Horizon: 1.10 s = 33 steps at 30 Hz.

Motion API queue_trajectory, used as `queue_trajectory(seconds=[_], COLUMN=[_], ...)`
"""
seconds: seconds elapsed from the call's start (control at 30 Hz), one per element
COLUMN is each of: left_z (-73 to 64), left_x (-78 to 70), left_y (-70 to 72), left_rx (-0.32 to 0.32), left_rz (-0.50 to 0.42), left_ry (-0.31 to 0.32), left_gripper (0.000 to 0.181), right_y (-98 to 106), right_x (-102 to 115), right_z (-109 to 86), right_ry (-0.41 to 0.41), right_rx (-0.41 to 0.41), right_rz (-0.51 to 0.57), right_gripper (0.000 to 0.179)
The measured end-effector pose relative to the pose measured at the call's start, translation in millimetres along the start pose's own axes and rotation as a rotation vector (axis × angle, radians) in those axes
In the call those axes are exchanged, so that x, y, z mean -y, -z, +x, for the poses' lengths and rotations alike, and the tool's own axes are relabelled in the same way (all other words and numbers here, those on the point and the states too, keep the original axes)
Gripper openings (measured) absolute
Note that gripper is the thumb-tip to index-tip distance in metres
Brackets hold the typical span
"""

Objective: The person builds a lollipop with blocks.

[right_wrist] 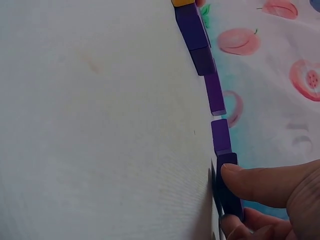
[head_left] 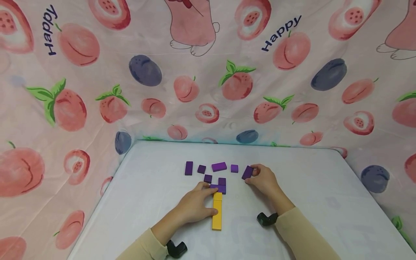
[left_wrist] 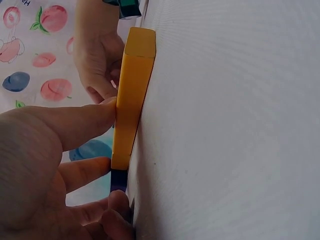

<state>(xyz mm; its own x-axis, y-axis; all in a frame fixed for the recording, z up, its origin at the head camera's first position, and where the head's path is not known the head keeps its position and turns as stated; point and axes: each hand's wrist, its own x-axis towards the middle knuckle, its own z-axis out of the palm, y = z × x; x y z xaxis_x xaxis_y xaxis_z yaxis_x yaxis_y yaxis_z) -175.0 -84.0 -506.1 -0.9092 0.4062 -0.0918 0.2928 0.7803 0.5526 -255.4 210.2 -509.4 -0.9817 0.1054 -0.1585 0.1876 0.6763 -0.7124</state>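
Note:
My left hand (head_left: 194, 204) touches a row of blocks in the head view. Its thumb rests against the left side of a long yellow block (head_left: 216, 216), and its fingers reach the flat purple block (head_left: 221, 189) beyond. A small yellow block (head_left: 217, 196) lies between those two. In the left wrist view the thumb and index finger press the side of the yellow piece (left_wrist: 132, 95). My right hand (head_left: 264, 180) pinches an oblong purple block (head_left: 247, 172), tilted on the table. The right wrist view shows the thumb on that purple block (right_wrist: 230, 192).
Beyond the left hand lie an upright-lying purple oblong (head_left: 189, 168), a small purple block (head_left: 201, 169), a slanted purple oblong (head_left: 219, 166) and a purple cube (head_left: 234, 168). Two small purple pieces (head_left: 208, 178) sit nearer. Fruit-printed cloth (head_left: 201, 119) hangs behind the white table (head_left: 146, 162).

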Motion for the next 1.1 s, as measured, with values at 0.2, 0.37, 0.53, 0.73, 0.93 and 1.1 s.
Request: queue_trajectory(seconds=[0.2,0.37,0.53,0.73,0.93,1.1], left_z=[0.1,-0.2,-0.2,0.0,0.0,0.0], left_x=[0.3,0.0,-0.6,-0.4,-0.7,-0.9], left_y=[-0.2,-0.5,0.5,0.6,1.1,1.2], left_rx=[0.000,0.005,0.007,0.008,0.008,0.008], left_rz=[0.003,0.000,-0.003,-0.001,0.002,0.004], left_ry=[0.000,0.005,0.005,0.004,0.004,0.001], left_gripper=[0.073,0.073,0.073,0.073,0.073,0.073], right_y=[0,0,-1,-3,-5,-9], right_x=[-1,-1,3,7,14,20], right_z=[-0.6,-2.6,-6.1,-10.2,-14.0,-15.6], right_ry=[-0.002,0.026,0.036,0.027,0.027,0.027], right_rx=[0.015,0.026,0.036,0.055,0.063,0.069], right_rz=[0.015,0.020,0.014,0.021,0.022,0.014], right_gripper=[0.068,0.067,0.066,0.066,0.068,0.068])
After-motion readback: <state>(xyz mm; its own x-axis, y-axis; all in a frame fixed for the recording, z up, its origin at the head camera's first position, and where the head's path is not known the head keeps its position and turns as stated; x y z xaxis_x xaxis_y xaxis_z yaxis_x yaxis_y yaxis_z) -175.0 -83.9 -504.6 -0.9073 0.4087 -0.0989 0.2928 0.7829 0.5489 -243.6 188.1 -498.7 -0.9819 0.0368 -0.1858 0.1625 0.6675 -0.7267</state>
